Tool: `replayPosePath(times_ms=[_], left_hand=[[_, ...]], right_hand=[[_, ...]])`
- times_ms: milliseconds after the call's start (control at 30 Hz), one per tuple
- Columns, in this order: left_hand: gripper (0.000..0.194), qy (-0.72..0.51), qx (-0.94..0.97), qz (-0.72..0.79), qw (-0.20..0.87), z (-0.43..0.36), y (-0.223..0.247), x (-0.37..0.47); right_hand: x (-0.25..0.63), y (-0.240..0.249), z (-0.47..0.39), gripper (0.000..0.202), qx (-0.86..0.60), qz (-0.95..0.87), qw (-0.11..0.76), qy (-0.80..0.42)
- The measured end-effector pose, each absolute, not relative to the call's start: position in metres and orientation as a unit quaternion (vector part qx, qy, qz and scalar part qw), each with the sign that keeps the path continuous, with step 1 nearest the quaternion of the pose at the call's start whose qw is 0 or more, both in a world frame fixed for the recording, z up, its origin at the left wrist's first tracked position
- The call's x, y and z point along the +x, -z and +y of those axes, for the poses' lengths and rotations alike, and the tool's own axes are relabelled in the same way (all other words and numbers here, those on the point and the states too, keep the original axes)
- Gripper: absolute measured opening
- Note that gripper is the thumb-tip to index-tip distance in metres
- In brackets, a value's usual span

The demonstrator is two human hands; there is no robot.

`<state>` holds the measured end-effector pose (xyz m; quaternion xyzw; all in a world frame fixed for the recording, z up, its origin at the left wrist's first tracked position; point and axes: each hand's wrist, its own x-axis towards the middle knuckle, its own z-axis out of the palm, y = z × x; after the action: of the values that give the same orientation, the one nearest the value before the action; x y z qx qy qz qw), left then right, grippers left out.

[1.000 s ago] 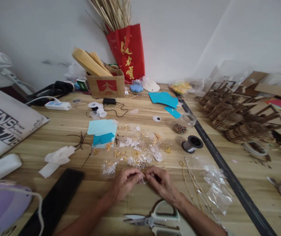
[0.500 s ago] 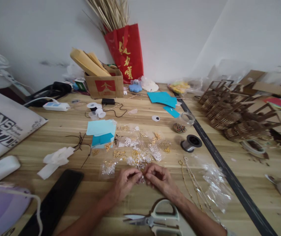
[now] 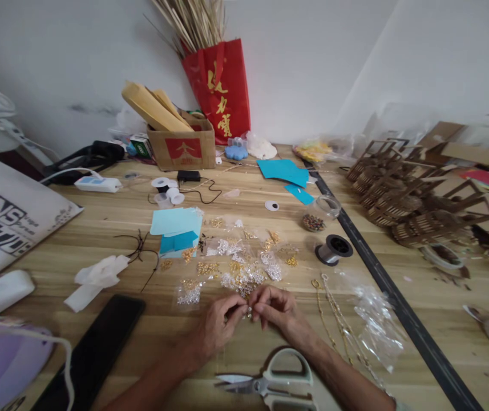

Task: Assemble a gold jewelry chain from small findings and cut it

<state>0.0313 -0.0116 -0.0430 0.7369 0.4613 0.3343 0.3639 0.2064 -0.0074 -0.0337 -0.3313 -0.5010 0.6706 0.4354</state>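
Note:
My left hand (image 3: pixel 222 319) and my right hand (image 3: pixel 276 308) meet in the middle of the table, fingertips pinched and nearly touching. Between them shows a small silvery bead or charm (image 3: pixel 249 311), too tiny to name exactly; both hands seem to grip it or something on it. Just beyond the fingers lie clear bags and loose piles of silver and gold jewellery findings (image 3: pixel 242 277). Scissors with pale handles (image 3: pixel 270 382) rest below my hands, blades pointing left. Gold and silver bead chains (image 3: pixel 338 319) stretch out to the right of my right forearm.
A wire spool (image 3: pixel 334 249) and a jar of brown beads (image 3: pixel 319 214) stand right of the bags. Crumpled plastic bags (image 3: pixel 376 325) lie near the dark strip (image 3: pixel 381 279). Left are a black phone (image 3: pixel 94 348) and white tissue (image 3: pixel 98 279). Small woven baskets (image 3: pixel 398 188) crowd the right.
My fingertips have shifted slightly around the small silvery piece, and my right hand's lower fingers have moved a little. The things on the table have stayed in place.

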Motion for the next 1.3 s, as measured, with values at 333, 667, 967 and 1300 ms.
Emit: replayPosePath(times_ms=[333,667,967,1300], left_hand=[[0.023,-0.34,0.78,0.431,0.3,-0.016,0.044,0.031],[0.023,-0.314,0.789,0.445,0.284,-0.018,0.037,0.031],[0.024,-0.385,0.739,0.425,0.354,-0.01,0.041,0.03],[0.019,-0.398,0.729,0.444,0.336,-0.011,0.044,0.026]], right_hand=[[0.205,0.03,-0.009,0.038,-0.338,-0.521,0.382,-0.684],[0.206,0.029,-0.009,0.04,-0.355,-0.552,0.355,-0.666],[0.208,0.043,-0.007,0.033,-0.394,-0.502,0.433,-0.637],[0.213,0.039,-0.014,0.018,-0.416,-0.686,0.468,-0.37]])
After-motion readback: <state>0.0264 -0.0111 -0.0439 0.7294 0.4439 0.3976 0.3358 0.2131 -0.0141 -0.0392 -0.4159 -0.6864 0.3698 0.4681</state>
